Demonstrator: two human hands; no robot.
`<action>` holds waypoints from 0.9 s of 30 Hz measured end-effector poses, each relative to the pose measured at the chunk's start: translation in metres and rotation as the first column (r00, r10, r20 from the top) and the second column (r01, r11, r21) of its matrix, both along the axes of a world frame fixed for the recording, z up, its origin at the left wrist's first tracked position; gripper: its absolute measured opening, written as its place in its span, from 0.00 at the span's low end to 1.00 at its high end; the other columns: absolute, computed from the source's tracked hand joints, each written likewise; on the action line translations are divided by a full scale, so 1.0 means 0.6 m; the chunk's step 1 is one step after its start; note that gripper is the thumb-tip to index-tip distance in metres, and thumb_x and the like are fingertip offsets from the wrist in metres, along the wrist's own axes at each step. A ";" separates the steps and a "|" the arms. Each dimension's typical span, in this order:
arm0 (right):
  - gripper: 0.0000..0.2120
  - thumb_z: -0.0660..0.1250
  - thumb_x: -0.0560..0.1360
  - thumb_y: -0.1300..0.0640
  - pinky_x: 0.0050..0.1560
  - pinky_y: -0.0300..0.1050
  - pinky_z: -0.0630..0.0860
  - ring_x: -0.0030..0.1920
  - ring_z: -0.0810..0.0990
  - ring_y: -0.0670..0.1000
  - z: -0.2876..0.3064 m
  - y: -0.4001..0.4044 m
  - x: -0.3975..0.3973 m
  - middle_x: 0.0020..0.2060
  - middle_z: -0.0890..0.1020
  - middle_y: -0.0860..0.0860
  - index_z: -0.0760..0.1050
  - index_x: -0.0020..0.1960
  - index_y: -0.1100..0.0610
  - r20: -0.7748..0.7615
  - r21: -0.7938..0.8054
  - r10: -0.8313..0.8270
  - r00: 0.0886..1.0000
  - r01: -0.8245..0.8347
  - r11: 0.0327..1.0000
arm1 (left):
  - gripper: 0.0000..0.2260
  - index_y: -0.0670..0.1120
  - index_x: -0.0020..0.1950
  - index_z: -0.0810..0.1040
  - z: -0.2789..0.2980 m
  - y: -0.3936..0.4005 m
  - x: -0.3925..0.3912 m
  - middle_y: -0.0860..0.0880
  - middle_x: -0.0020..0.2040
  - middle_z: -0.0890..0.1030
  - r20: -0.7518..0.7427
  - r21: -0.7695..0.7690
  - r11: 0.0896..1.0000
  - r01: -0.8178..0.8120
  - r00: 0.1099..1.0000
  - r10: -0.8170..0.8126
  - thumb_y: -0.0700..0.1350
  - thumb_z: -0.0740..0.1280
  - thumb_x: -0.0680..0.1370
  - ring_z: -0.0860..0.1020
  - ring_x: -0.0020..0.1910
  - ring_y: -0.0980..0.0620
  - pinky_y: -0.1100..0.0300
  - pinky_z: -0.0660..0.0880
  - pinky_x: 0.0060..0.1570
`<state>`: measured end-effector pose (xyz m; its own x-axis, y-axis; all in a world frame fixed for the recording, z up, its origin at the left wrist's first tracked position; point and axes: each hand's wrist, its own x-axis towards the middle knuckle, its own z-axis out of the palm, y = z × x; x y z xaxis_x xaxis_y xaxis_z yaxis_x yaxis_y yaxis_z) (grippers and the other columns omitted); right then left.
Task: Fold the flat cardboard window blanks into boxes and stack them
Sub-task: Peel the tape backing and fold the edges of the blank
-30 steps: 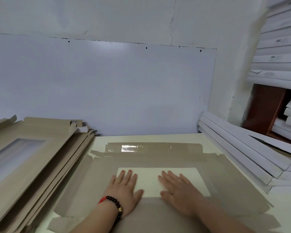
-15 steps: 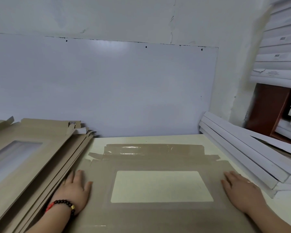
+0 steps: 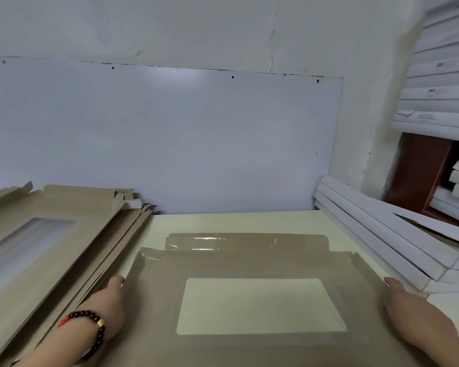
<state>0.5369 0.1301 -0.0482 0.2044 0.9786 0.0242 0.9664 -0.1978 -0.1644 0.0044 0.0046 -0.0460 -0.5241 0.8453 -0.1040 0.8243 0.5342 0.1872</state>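
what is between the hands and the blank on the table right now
Nothing visible: the left hand and right hand already rest on the side edges of the flat brown cardboard window blank.

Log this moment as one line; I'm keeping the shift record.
stage: side folds | blank: flat on table | left hand: at left edge | right hand: at right edge | folded boxes: stacked right

No legible text. Small dark printed marks on two stacked white boxes (image 3: 439,64) at upper right, and fine print lower down; all too blurred to read.
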 end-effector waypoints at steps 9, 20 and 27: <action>0.30 0.59 0.74 0.51 0.58 0.53 0.71 0.64 0.71 0.55 0.067 -0.052 -0.151 0.70 0.66 0.50 0.55 0.74 0.49 0.522 0.034 0.447 0.727 -0.541 0.840 | 0.19 0.52 0.68 0.59 0.121 -0.012 0.115 0.51 0.63 0.73 -0.395 0.013 0.975 0.220 0.897 -0.197 0.54 0.58 0.79 0.73 0.62 0.48 0.55 0.73 0.55; 0.21 0.53 0.83 0.54 0.73 0.35 0.50 0.74 0.58 0.41 -0.013 -0.002 -0.411 0.75 0.62 0.46 0.61 0.76 0.51 -0.373 0.179 0.754 0.541 -0.755 0.631 | 0.29 0.47 0.76 0.57 -0.049 0.148 0.246 0.49 0.73 0.63 -0.188 0.141 0.755 0.640 0.766 -0.615 0.57 0.47 0.77 0.60 0.72 0.48 0.56 0.53 0.73; 0.24 0.44 0.82 0.42 0.74 0.48 0.40 0.76 0.42 0.42 -0.033 0.108 -0.284 0.77 0.44 0.38 0.45 0.77 0.39 0.052 -0.122 0.615 0.787 -0.606 0.786 | 0.39 0.56 0.79 0.45 -0.064 0.172 0.122 0.55 0.79 0.43 -0.151 -0.022 0.896 0.444 0.884 -0.442 0.73 0.42 0.72 0.41 0.77 0.54 0.52 0.38 0.74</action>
<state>0.3665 0.1950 -0.0682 -0.4351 0.8963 -0.0852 0.8994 0.4282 -0.0885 0.0774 0.1077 -0.0841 -0.1035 0.9937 -0.0421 0.9932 0.1055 0.0488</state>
